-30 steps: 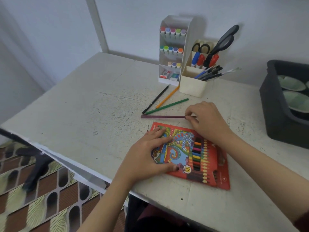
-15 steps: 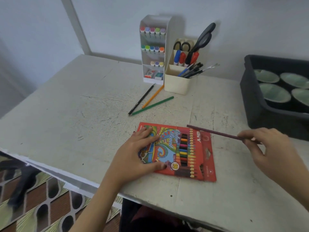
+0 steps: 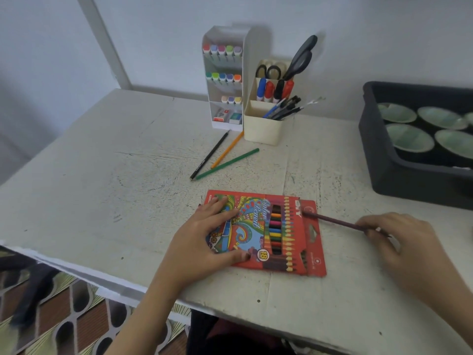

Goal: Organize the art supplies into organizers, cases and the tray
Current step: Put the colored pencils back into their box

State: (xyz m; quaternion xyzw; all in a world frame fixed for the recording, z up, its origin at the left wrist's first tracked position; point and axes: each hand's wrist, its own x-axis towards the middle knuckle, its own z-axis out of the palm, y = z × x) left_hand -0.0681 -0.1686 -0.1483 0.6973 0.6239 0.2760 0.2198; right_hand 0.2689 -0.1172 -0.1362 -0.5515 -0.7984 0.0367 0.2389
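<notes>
Left hand (image 3: 204,242) flat, fingers spread, pressing pencil box (image 3: 281,226) on table (image 3: 102,188). Right hand (image 3: 404,247) pinches purple pencil (image 3: 332,221), tip at box's open flap end. Green pencil (image 3: 227,163) lies beyond box.

Four loose pencils (image 3: 227,163), two organizers (image 3: 262,131)

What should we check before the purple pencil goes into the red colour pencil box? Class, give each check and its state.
1. Right hand pinches the purple pencil: ok.
2. Left hand presses the red colour pencil box flat on the table: ok.
3. Box flap open at the right end: ok.
4. Pencil tip inside the opening: cannot tell.
5. Free slot inside: cannot tell.
6. Loose pencils gathered: not ok; black pencil, orange pencil and green pencil lie on the table.
</notes>
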